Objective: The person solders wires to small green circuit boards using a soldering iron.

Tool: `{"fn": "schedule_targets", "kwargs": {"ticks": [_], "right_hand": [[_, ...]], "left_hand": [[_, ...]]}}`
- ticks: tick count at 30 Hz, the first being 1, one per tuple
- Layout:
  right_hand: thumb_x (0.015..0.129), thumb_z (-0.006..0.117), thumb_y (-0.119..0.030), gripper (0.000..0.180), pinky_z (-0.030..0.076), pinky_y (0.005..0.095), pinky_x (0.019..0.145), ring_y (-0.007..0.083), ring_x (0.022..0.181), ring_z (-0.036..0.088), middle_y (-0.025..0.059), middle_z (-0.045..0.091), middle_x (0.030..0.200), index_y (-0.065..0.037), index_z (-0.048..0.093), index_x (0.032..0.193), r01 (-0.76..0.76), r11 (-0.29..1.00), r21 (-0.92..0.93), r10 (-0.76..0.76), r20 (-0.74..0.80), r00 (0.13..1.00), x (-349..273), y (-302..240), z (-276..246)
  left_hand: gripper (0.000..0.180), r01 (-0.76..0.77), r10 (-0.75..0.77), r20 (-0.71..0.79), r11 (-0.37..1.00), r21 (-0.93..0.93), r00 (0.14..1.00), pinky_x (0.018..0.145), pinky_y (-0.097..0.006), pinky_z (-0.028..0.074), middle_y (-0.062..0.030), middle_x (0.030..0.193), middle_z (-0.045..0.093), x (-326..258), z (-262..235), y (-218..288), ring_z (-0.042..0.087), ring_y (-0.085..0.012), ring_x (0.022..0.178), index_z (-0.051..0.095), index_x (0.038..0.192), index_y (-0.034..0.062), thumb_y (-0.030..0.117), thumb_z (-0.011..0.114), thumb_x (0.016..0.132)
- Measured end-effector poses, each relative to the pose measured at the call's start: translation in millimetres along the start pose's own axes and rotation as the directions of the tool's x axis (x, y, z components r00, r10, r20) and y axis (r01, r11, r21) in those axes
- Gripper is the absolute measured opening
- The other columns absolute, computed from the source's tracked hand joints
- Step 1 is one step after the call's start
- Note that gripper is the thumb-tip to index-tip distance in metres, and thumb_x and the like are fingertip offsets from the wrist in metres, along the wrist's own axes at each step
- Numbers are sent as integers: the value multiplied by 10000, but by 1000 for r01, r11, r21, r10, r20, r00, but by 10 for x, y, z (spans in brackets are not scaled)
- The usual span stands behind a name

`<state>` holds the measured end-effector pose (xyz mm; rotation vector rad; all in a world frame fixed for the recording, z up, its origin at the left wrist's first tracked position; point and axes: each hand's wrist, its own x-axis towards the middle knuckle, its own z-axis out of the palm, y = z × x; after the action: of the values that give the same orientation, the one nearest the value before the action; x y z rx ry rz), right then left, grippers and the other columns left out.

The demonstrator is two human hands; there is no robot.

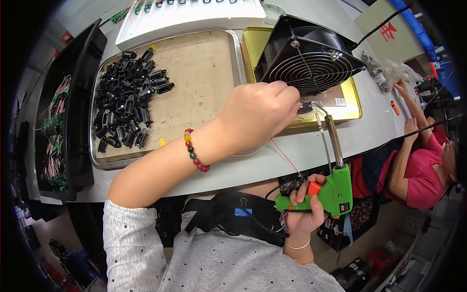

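Observation:
My right hand (305,207) is wrapped round the handle of a green soldering gun (339,194), with fingers at its orange trigger. The gun's metal barrel (333,138) points away from me, its bent tip close to my left fingertips. A thin feed tube (325,143) runs beside the barrel. My left hand (262,108) is closed in a pinch at the gold tin's near edge; its fingers hide most of what they hold. A small dark piece (306,108) shows just past those fingertips. Thin red and white wires (284,155) trail from beneath the hand toward me.
A black fan (311,63) with a wire guard stands on the gold tin (354,100). Left of it, a metal-rimmed tray (204,63) bears many black housings (127,100). A black bin (80,131) holds wired green parts. At right, a person in pink (422,170) works.

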<state>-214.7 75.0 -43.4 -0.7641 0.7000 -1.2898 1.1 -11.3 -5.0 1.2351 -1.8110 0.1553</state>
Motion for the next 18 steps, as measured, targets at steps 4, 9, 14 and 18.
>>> {"fn": "schedule_targets", "kwargs": {"ticks": [4, 9, 14, 18], "right_hand": [[788, 512, -123, 394, 370, 239, 527, 107, 637, 416, 93, 452, 1060, 0, 413, 1149, -7, 1000, 11, 7, -14, 1000, 8, -5, 11], [788, 511, -125, 396, 367, 237, 519, 106, 612, 411, 92, 456, 1062, -1, 413, 1151, -21, 999, 50, 21, 10, 1000, 15, -1, -7], [795, 499, -121, 465, 366, 237, 509, 101, 594, 411, 91, 460, 1112, 3, 369, 1224, -24, 996, 85, 23, 8, 1000, 8, 6, -13], [804, 489, -119, 521, 363, 236, 505, 98, 569, 405, 88, 460, 1158, 1, 316, 1281, -35, 991, 131, 32, 27, 999, 11, 4, -34]], "left_hand": [[91, 5, -5, 3, 1000, -6, 1000, 446, -294, 457, -70, 635, 575, 6, -10, 9, 566, -226, 513, 574, 710, 42, 107, 633, 732], [92, 8, -8, 3, 1000, -3, 1000, 445, -296, 456, -70, 633, 574, -1, -5, 7, 565, -226, 511, 573, 706, 43, 107, 635, 730], [93, 2, -2, -2, 1000, 0, 1000, 445, -295, 455, -70, 630, 572, -6, 2, -1, 564, -225, 509, 573, 705, 43, 106, 637, 728], [93, -1, 1, -10, 1000, -2, 1000, 443, -294, 455, -71, 625, 569, -9, 4, -2, 563, -226, 507, 572, 703, 41, 104, 637, 726]]}}
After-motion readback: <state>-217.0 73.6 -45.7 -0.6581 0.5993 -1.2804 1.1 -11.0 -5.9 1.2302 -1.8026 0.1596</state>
